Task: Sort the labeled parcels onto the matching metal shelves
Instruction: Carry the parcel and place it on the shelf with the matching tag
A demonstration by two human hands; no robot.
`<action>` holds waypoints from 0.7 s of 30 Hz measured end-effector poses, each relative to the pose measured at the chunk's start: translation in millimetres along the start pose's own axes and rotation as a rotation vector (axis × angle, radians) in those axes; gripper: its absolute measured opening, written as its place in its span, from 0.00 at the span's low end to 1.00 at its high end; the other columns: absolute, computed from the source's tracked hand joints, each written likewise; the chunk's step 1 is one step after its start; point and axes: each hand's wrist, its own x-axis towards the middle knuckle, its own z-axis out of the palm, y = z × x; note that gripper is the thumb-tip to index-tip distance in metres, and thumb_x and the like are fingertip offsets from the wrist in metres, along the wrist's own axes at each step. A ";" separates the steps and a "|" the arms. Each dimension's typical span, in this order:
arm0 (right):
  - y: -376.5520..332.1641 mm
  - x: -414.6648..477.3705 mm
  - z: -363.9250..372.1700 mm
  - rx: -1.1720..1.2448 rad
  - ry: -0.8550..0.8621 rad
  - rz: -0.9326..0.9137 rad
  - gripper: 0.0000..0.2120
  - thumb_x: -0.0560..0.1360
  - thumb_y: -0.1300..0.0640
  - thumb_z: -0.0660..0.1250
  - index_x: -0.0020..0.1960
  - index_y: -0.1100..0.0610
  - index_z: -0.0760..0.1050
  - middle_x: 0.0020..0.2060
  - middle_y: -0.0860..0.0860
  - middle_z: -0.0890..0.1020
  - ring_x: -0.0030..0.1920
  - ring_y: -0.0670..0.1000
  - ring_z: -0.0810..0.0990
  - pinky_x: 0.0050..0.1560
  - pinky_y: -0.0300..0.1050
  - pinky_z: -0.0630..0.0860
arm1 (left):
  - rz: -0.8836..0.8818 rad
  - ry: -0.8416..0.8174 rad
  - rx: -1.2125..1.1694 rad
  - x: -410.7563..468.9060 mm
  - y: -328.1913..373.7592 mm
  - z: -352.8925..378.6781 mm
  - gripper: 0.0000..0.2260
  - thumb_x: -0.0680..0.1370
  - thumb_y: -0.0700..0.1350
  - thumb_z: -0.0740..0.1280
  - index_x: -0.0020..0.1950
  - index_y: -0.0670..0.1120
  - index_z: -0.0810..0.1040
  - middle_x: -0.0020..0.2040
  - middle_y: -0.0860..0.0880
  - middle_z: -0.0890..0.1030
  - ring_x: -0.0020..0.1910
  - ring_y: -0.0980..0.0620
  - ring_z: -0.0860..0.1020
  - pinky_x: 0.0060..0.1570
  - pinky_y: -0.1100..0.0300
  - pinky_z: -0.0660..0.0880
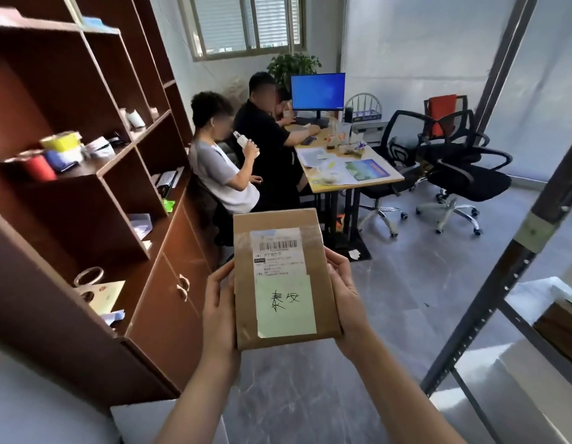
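Note:
I hold a flat brown cardboard parcel (pixel 278 251) up in front of me, face toward the camera. It carries a white barcode shipping label and a pale green note with two handwritten characters. My left hand (pixel 219 310) grips its left edge and my right hand (pixel 344 293) grips its right edge, fingers wrapped behind. The metal shelf (pixel 489 302) stands at the right; its grey slotted upright slants across the view, and parcels lie partly in view on its levels at the far right.
A dark brown wooden bookcase (pixel 95 174) with cluttered compartments fills the left. Two people sit at a desk (pixel 358 168) with a blue monitor ahead. Black office chairs (pixel 454 168) stand to the right of the desk. Grey tiled floor lies between.

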 end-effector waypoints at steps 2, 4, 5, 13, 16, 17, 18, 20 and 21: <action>-9.2 22.0 -11.3 0.007 0.006 -0.013 0.12 0.84 0.54 0.58 0.65 0.47 0.74 0.59 0.56 0.83 0.52 0.55 0.83 0.49 0.53 0.83 | 0.009 -0.014 0.017 18.5 -2.7 21.5 0.09 0.83 0.50 0.63 0.56 0.61 0.81 0.58 0.44 0.84 0.54 0.43 0.82 0.49 0.47 0.77; -19.0 40.8 -24.9 0.008 0.011 -0.030 0.12 0.84 0.54 0.57 0.65 0.47 0.73 0.59 0.55 0.83 0.52 0.54 0.83 0.47 0.52 0.83 | 0.004 -0.029 0.030 34.9 -7.9 42.2 0.09 0.83 0.50 0.63 0.56 0.61 0.81 0.58 0.42 0.83 0.52 0.43 0.82 0.47 0.48 0.76; -23.5 49.0 -32.4 0.009 0.020 -0.037 0.12 0.84 0.54 0.57 0.65 0.48 0.73 0.59 0.55 0.83 0.51 0.54 0.83 0.46 0.51 0.84 | -0.006 -0.039 0.035 42.0 -11.2 52.5 0.09 0.82 0.50 0.63 0.56 0.62 0.81 0.56 0.42 0.84 0.48 0.45 0.82 0.45 0.50 0.76; -55.4 80.4 -94.4 0.024 0.130 -0.089 0.12 0.84 0.55 0.58 0.65 0.48 0.73 0.59 0.57 0.83 0.52 0.56 0.83 0.53 0.57 0.81 | -0.027 -0.172 -0.004 67.9 -33.3 133.3 0.09 0.84 0.44 0.61 0.60 0.53 0.78 0.49 0.45 0.83 0.34 0.57 0.81 0.30 0.64 0.76; -66.5 80.0 -117.7 -0.002 0.195 -0.120 0.12 0.84 0.55 0.57 0.65 0.47 0.73 0.58 0.56 0.83 0.52 0.56 0.83 0.53 0.58 0.82 | -0.055 -0.222 -0.029 67.3 -39.8 160.7 0.08 0.83 0.44 0.61 0.58 0.54 0.79 0.48 0.45 0.84 0.36 0.56 0.82 0.31 0.63 0.77; -70.8 79.0 -125.8 -0.009 0.215 -0.134 0.12 0.84 0.55 0.56 0.64 0.47 0.73 0.56 0.55 0.84 0.50 0.54 0.84 0.49 0.55 0.83 | -0.067 -0.248 -0.029 67.1 -42.0 170.3 0.08 0.83 0.44 0.62 0.58 0.54 0.79 0.49 0.45 0.84 0.36 0.55 0.82 0.32 0.62 0.77; -75.1 77.2 -134.3 -0.012 0.238 -0.147 0.12 0.84 0.56 0.56 0.64 0.47 0.73 0.54 0.53 0.85 0.47 0.52 0.85 0.46 0.51 0.84 | -0.080 -0.275 -0.026 66.6 -43.9 180.0 0.09 0.83 0.44 0.62 0.58 0.53 0.79 0.49 0.45 0.84 0.36 0.55 0.82 0.32 0.62 0.77; -83.9 72.4 -150.0 -0.017 0.289 -0.165 0.12 0.84 0.55 0.56 0.64 0.47 0.73 0.50 0.51 0.85 0.44 0.50 0.85 0.42 0.47 0.83 | -0.101 -0.327 -0.023 65.2 -48.7 199.0 0.09 0.84 0.44 0.61 0.59 0.53 0.79 0.48 0.46 0.84 0.36 0.55 0.82 0.31 0.62 0.77; -88.2 69.6 -157.3 -0.020 0.313 -0.175 0.12 0.84 0.55 0.56 0.64 0.47 0.73 0.50 0.51 0.86 0.45 0.50 0.85 0.42 0.47 0.83 | -0.108 -0.354 -0.022 64.2 -51.1 207.8 0.09 0.84 0.44 0.61 0.59 0.53 0.79 0.48 0.46 0.84 0.37 0.55 0.82 0.32 0.62 0.78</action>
